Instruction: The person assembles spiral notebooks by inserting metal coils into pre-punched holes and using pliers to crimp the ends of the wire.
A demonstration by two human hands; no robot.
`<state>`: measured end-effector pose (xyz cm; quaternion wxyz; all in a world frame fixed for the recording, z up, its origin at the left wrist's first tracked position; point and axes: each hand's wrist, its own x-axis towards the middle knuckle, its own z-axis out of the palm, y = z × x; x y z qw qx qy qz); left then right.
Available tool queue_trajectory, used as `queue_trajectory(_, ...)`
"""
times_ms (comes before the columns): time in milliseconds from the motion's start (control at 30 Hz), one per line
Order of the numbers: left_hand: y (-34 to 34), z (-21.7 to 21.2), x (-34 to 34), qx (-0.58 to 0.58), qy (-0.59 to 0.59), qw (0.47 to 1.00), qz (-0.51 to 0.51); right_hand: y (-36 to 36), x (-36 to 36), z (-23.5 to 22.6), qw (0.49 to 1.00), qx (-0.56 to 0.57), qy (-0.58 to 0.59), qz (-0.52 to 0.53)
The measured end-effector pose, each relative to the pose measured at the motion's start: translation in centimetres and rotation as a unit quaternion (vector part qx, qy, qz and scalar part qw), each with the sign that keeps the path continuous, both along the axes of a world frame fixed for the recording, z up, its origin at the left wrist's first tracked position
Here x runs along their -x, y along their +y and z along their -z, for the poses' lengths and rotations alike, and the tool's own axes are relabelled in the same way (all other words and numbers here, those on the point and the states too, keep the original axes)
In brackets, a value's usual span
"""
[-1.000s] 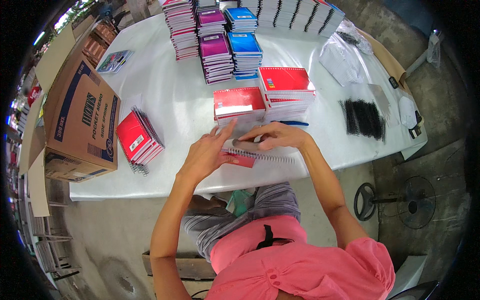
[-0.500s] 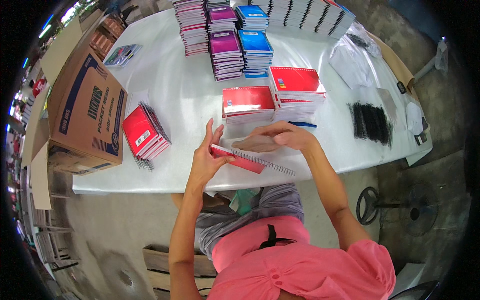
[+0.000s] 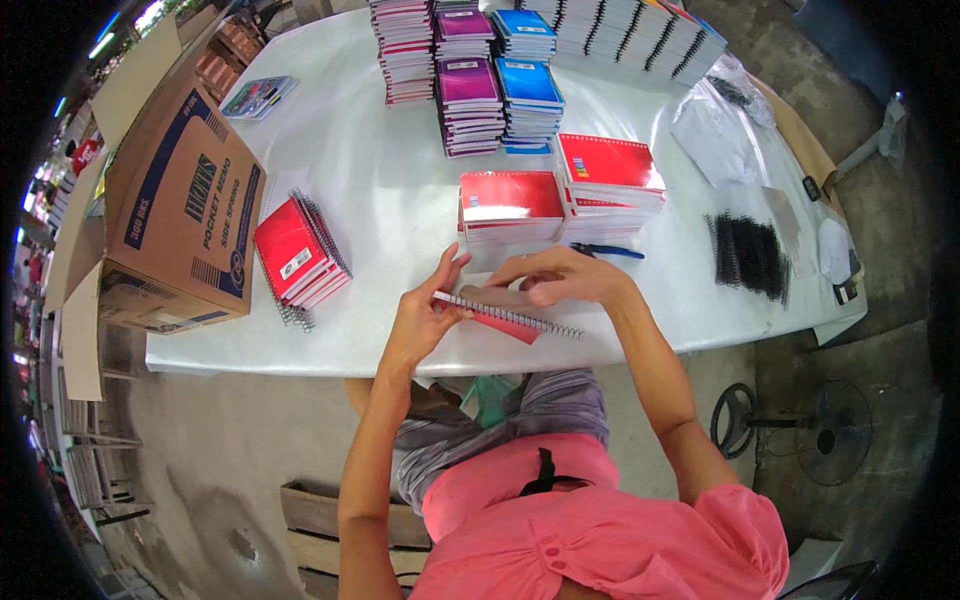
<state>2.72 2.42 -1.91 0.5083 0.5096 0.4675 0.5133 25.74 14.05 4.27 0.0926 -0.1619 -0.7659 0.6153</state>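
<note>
L hand [image 3: 420, 315] grips red ntbk [image 3: 512, 327] (coil [image 3: 556, 328] overhanging), R hand [image 3: 568, 277] v. near.

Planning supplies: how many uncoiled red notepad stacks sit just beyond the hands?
2: the lower stack on the left, the taller stack on the right behind the blue-handled pliers. Others could be hidden.

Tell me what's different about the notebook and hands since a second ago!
The held red notebook slants more, its right end dipping toward the person. Less spiral coil seems to stick out past that end. The left hand still grips the notebook; the right hand stays close by. The red stacks, blue pliers and cardboard box stayed put while the view shifted.
</note>
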Motion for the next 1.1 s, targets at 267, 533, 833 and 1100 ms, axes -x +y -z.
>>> queue_trajectory(267, 0.1, 0.1, 0.4, 0.012, -0.03, 0.999, 0.024, -1.0, 0.7, -0.9, 0.995, -0.05, -0.081, 0.016)
queue_trajectory(533, 0.5, -0.7, 2.8, -0.036, 0.104, 0.985, 0.133, -2.4, -12.3, -5.4, 0.962, -0.195, -0.061, 0.179)
queue_trajectory(833, -1.6, -3.4, -0.1, -0.103, 0.142, 0.983, -0.061, -1.7, -15.9, 2.6, 0.762, -0.392, -0.206, 0.472)
queue_trajectory(1100, -4.5, -0.3, -2.5, -0.12, 0.476, 0.857, -0.156, -4.3, -8.0, 7.2, 0.661, -0.592, -0.218, 0.406)
